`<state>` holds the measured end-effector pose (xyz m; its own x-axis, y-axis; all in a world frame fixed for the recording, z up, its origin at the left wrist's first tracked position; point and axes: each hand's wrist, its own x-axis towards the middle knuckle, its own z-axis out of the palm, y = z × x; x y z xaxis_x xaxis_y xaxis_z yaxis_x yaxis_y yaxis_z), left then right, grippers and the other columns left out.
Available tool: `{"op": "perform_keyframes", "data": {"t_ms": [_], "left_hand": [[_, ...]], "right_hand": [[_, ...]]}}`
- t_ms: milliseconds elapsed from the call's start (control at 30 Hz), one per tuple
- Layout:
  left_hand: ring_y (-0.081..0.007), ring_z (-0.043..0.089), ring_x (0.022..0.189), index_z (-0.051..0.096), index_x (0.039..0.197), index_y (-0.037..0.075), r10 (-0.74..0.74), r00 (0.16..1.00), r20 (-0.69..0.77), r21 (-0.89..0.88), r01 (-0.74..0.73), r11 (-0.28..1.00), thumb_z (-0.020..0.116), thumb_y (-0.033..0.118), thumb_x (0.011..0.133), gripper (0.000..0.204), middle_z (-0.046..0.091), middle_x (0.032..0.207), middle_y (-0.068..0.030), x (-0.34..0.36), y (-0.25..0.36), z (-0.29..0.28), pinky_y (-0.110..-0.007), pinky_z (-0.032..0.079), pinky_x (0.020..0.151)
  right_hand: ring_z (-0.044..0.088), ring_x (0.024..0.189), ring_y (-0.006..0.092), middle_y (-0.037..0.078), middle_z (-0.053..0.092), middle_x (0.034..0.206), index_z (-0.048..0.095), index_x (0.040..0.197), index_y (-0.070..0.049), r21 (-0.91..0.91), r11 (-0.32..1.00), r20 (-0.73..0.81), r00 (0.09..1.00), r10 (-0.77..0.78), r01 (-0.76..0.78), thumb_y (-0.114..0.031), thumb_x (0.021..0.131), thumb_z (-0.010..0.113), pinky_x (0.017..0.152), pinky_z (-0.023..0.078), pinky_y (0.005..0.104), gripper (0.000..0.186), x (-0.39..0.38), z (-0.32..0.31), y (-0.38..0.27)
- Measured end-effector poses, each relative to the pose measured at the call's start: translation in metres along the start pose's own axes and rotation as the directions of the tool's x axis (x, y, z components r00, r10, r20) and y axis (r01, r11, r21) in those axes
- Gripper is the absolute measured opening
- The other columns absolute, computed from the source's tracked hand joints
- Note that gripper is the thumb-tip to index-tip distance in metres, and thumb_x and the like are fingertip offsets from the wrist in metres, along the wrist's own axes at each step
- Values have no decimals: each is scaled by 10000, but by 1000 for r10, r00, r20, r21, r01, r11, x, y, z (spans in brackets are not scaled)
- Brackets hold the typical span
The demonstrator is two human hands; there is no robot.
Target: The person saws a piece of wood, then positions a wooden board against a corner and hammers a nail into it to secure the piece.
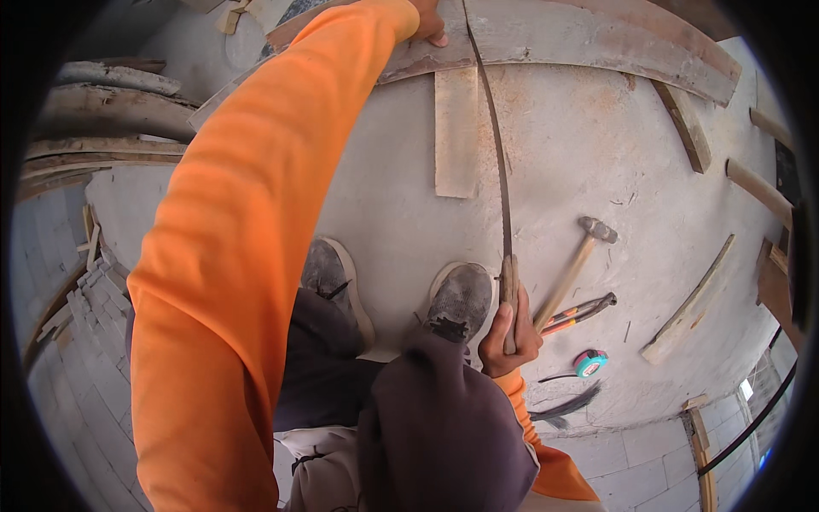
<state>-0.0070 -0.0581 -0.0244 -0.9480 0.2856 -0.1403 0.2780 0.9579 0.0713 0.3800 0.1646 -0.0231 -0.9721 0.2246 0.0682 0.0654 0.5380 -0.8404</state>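
Note:
My right hand [512,337] grips the wooden handle [510,282] of a long, narrow saw blade [493,128], which runs up to the curved wooden plank [597,43] at the top. My left hand [425,24] grips that plank just left of the blade, partly hidden behind my orange sleeve. A short board [455,136] lies under the plank. Beside my right hand on the concrete are a hammer [570,269], pliers with orange handles [580,311], a teal tape measure [590,363] and a dark bundle of wire [563,405].
My shoes [461,303] stand on the concrete slab [384,171]. Stacked timbers [107,119] lie at the left. Loose wood pieces [691,299] and short planks [759,188] lie at the right. A black cable [742,427] runs at the lower right, and a block-paved surface [81,367] shows lower left.

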Motion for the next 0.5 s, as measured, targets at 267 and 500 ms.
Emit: {"op": "perform_keyframes", "data": {"t_ms": [267,500], "left_hand": [[-394,639,1161,526,1209,5,-85,993,77,-28,88,996,969,259,569,819,670,1204,-221,2,15,-10,-479,520,975],[-397,641,1163,513,1236,-9,-33,999,43,-18,34,999,963,252,583,834,669,1212,-227,-6,12,-20,-479,524,978]], "right_hand": [[775,822,259,255,759,1033,658,1271,109,121,991,-24,998,55,-52,-80,972,635,736,582,305,354,69,38,-7],[754,766,214,241,763,1023,661,1255,122,80,997,-16,1000,-5,6,-55,964,632,714,577,292,342,59,34,-6]]}}
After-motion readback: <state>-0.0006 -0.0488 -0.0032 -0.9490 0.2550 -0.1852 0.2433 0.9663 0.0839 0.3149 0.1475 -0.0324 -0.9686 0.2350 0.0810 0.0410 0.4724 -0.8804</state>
